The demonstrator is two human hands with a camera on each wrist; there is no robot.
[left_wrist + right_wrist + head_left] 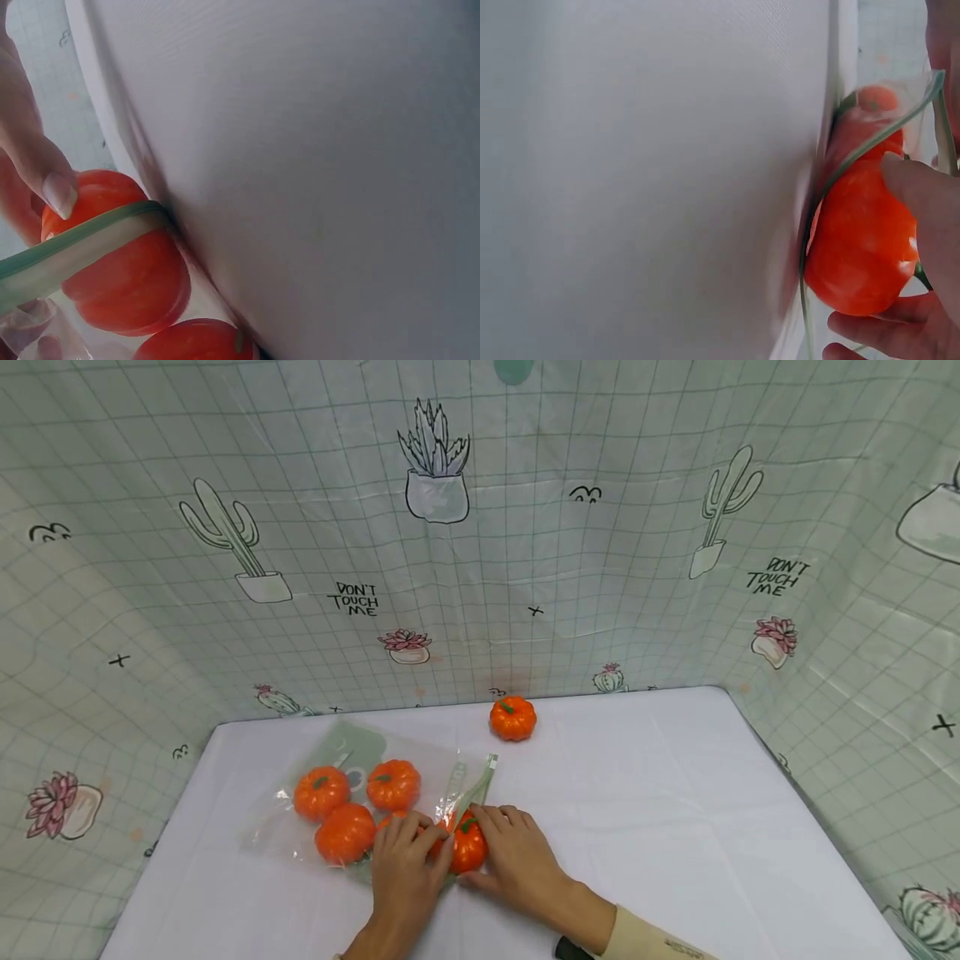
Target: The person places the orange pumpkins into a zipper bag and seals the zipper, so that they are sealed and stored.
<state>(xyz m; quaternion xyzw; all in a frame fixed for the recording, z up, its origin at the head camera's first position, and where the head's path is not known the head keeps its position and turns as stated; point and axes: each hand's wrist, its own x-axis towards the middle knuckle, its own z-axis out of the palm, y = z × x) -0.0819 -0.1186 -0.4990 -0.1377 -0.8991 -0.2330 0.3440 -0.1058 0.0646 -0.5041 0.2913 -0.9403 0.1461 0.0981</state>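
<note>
1. The right grip holds an orange pumpkin by its sides; the left grip pinches the clear bag near its green lip.
2. The pumpkin is partly inside the lip, low over the table.
3. Likely light, firm, slick: best held round its sides; the bag looks limp.
4. Its stem points upward; squat body, no clear long axis.

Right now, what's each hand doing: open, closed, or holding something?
Left hand: closed, holding the clear bag near its opening.
Right hand: closed, gripping an orange pumpkin at that opening.
</note>
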